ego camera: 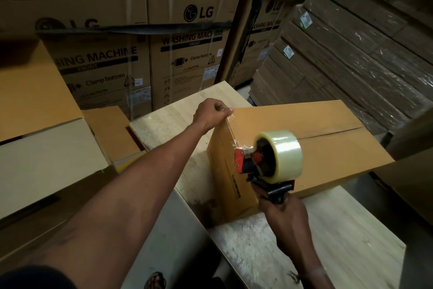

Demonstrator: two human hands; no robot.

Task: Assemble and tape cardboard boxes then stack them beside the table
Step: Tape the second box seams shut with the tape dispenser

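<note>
Head view: the cardboard box [304, 145] lies across the counter [339, 230], nearer its far end. The left hand [212, 113] clasps the box's far corner, pinning it steady (likely against the pull). The right hand [284, 209] grips the tape dispenser [269, 160], its red nose at the box's near top edge to begin the seam.

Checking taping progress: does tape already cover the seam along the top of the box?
No: the box top seam shows bare; tape dispenser sits at its near end.
</note>
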